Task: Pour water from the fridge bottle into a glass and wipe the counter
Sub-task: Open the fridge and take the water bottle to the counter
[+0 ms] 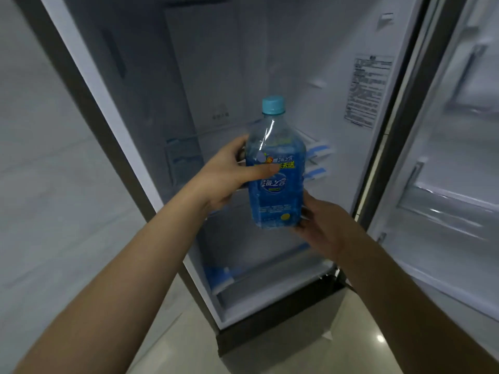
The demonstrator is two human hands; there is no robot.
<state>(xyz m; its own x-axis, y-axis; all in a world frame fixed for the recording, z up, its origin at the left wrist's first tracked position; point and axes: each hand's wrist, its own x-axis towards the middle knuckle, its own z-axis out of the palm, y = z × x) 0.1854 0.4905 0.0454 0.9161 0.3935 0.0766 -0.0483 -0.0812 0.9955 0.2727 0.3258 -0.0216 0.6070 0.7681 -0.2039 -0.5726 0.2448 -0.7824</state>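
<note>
I hold the bottle (275, 171) near upright, cap (273, 104) up, before the open fridge (216, 76), left hand (229, 176) gripping its side, right hand (321, 225) gripping its base.

The bottle (275, 168) is clear glossy plastic with a shiny blue printed label and matt light-blue plastic cap (273, 104), the fridge (210, 63) lining smooth white plastic, the floor (305, 349) polished tile.
</note>
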